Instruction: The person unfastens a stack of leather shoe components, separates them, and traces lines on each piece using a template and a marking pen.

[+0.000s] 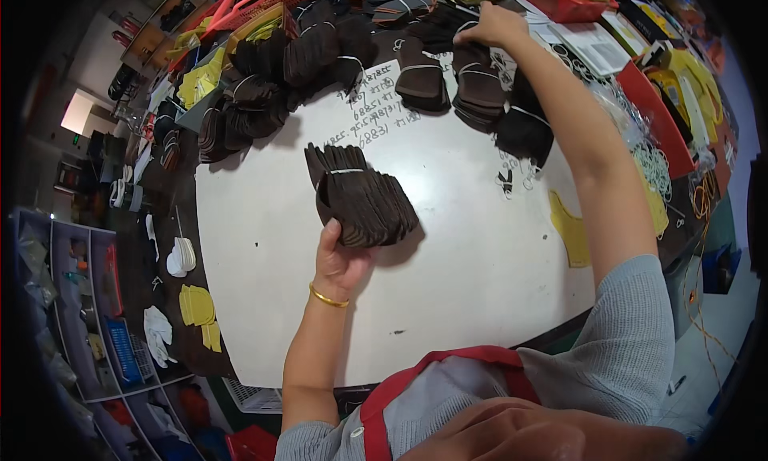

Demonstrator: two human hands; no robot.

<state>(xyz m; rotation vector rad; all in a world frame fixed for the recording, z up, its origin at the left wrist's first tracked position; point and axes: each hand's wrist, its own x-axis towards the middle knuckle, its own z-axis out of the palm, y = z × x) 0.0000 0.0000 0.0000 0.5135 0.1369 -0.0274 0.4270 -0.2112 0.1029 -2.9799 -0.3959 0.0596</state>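
My left hand [342, 261] grips the lower end of a bundle of dark brown cut pieces [372, 201], thumb at its side. The bundle is held over the white table board, its layers fanned out, with a pale band around its narrower end. My right arm stretches to the far side, where the right hand [498, 29] has its fingers bent on another dark bundle [442, 31]. That hand partly hides what lies under it. Just nearer to me are banded dark stacks [422, 83], [478, 93] and a darker stack [524, 133].
More dark stacks [312, 53] line the far left edge of the white board [448, 301], which bears handwriting. Yellow pieces [570, 229] lie at right, others [198, 305] at left. Red baskets [656, 117] and a heap of pale bands [650, 169] stand right. Shelves [88, 301] are at left.
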